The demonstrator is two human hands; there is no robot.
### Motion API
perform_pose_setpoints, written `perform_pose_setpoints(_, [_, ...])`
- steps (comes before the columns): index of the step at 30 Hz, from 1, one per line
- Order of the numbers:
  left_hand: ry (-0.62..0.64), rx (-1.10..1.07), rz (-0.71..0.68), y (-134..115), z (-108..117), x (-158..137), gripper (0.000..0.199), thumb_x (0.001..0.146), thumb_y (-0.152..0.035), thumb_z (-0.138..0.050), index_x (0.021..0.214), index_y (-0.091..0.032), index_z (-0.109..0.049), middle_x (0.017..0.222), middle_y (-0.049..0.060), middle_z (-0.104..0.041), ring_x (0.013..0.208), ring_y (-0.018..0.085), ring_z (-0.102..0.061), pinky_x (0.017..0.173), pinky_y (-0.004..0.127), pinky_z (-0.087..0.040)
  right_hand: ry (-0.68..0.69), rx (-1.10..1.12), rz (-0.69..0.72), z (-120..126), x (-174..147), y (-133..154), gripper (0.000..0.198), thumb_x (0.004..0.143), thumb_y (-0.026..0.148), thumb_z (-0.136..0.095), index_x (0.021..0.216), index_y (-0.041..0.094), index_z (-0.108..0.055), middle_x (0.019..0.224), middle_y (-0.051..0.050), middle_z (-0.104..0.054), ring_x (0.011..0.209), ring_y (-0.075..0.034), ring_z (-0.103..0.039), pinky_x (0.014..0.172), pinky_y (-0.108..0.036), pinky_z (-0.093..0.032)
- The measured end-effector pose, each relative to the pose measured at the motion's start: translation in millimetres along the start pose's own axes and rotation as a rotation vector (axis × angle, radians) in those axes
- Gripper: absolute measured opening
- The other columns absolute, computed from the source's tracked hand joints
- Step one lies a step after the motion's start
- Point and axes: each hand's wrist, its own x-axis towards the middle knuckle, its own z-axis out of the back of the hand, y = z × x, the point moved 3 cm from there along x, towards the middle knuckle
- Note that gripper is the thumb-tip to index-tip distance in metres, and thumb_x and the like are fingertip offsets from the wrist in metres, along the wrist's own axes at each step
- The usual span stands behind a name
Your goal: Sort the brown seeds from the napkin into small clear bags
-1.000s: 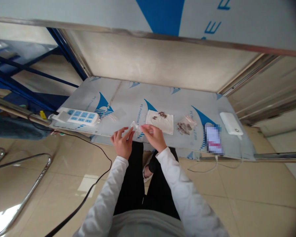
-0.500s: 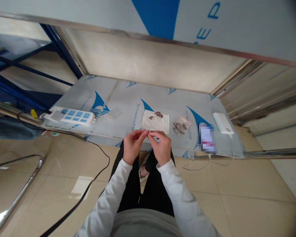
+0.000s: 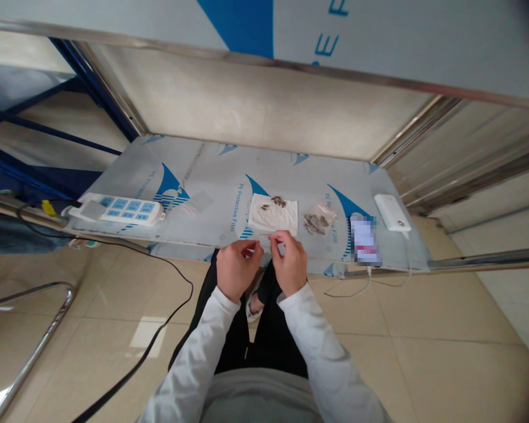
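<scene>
Both my hands are over the front edge of the film-covered shelf, fingertips close together but apart. My right hand is closed in a pinch, and a thin reddish strand sticks out from its fingertips to the left. My left hand is also pinched; what it holds, if anything, is too small to make out. Just beyond them lies a white cloth with several small dark brown pieces on it. Right of the cloth is a clear plastic bag with more brown pieces.
A white power strip lies on the shelf at left, near a small clear packet. To the right are a phone and a white power bank with cables. A black cord hangs down to the floor.
My hands have drawn apart from touching fingertips, and the reddish strand now shows at the right fingertips. The view has shifted slightly.
</scene>
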Motion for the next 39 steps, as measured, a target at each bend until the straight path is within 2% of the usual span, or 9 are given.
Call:
perform_pose_setpoints(8, [-0.041,0.207,-0.249,-12,4,-3,0.018,0.080,-0.028,-0.056,0.068,-0.020,-0.066,0.071,0.004,-0.069,0.072,0.019,-0.063,0.075,0.033,-0.043,0.353,-0.005,0.113,1,21,-6,0.023,0.084,0.020,-0.058,0.102,0.021,-0.072,0.083,-0.006,-0.068,0.072,-0.018,-0.061,0.069,-0.030,-0.048])
perform_pose_setpoints(12, [-0.127,-0.222,0.051,19,8,9,0.033,0.078,-0.046,-0.061,0.092,-0.016,-0.063,0.096,0.009,-0.068,0.085,0.019,-0.063,0.074,0.032,-0.047,0.422,0.398,0.001,7,30,-17,0.029,0.084,0.033,-0.059,0.106,0.020,-0.072,0.076,-0.003,-0.067,0.065,-0.014,-0.059,0.062,-0.025,-0.047])
perform_pose_setpoints(15, [0.126,-0.636,0.290,34,1,14,0.048,0.071,-0.056,-0.065,0.095,-0.014,-0.063,0.092,0.008,-0.069,0.074,0.016,-0.064,0.062,0.026,-0.048,0.556,0.570,-0.054,9,28,-21,0.033,0.086,0.037,-0.056,0.109,0.018,-0.071,0.071,-0.002,-0.066,0.061,-0.012,-0.057,0.062,-0.025,-0.048])
perform_pose_setpoints(22, [0.357,-0.720,0.318,38,0,10,0.038,0.070,-0.051,-0.069,0.069,-0.013,-0.063,0.055,-0.001,-0.061,0.045,0.007,-0.049,0.046,0.020,-0.038,0.637,0.689,-0.205,3,20,-29,0.038,0.075,0.042,-0.068,0.104,0.017,-0.073,0.075,-0.004,-0.070,0.063,-0.014,-0.062,0.062,-0.028,-0.052])
perform_pose_setpoints(26, [0.196,-0.427,0.108,39,15,13,0.050,0.072,-0.056,-0.064,0.099,-0.014,-0.065,0.094,0.010,-0.071,0.082,0.020,-0.066,0.072,0.032,-0.051,0.636,0.628,-0.185,4,22,-32,0.034,0.075,0.042,-0.068,0.096,0.016,-0.075,0.074,-0.004,-0.070,0.059,-0.013,-0.060,0.059,-0.026,-0.050])
perform_pose_setpoints(28, [0.115,-0.189,-0.131,27,21,14,0.077,0.061,-0.056,-0.074,0.124,-0.017,-0.052,0.126,0.015,-0.059,0.115,0.029,-0.055,0.097,0.044,-0.043,0.618,0.523,-0.144,7,24,-29,0.036,0.072,0.040,-0.071,0.097,0.015,-0.075,0.071,-0.003,-0.069,0.058,-0.013,-0.058,0.057,-0.025,-0.048])
perform_pose_setpoints(31, [0.256,0.025,-0.389,4,11,10,0.103,0.048,-0.050,-0.083,0.136,-0.019,-0.039,0.139,0.016,-0.048,0.128,0.034,-0.043,0.108,0.050,-0.029,0.624,0.327,-0.003,11,27,-13,0.026,0.071,0.034,-0.073,0.090,0.017,-0.076,0.064,-0.001,-0.067,0.056,-0.012,-0.056,0.055,-0.023,-0.044])
perform_pose_setpoints(34, [0.326,0.008,-0.394,-6,-7,9,0.069,0.061,-0.031,-0.077,0.123,-0.020,-0.049,0.118,0.012,-0.062,0.109,0.028,-0.059,0.094,0.041,-0.045,0.657,0.237,0.104,12,30,3,0.010,0.073,0.027,-0.070,0.078,0.020,-0.075,0.062,0.001,-0.066,0.056,-0.012,-0.056,0.056,-0.023,-0.043])
perform_pose_setpoints(39, [0.075,-0.100,-0.162,14,-11,13,0.024,0.072,-0.024,-0.065,0.094,-0.021,-0.055,0.078,0.000,-0.067,0.069,0.014,-0.064,0.068,0.026,-0.050,0.489,0.351,0.044,6,61,-21,0.021,0.080,0.037,-0.062,0.084,0.019,-0.073,0.084,-0.004,-0.071,0.072,-0.015,-0.064,0.063,-0.024,-0.049])
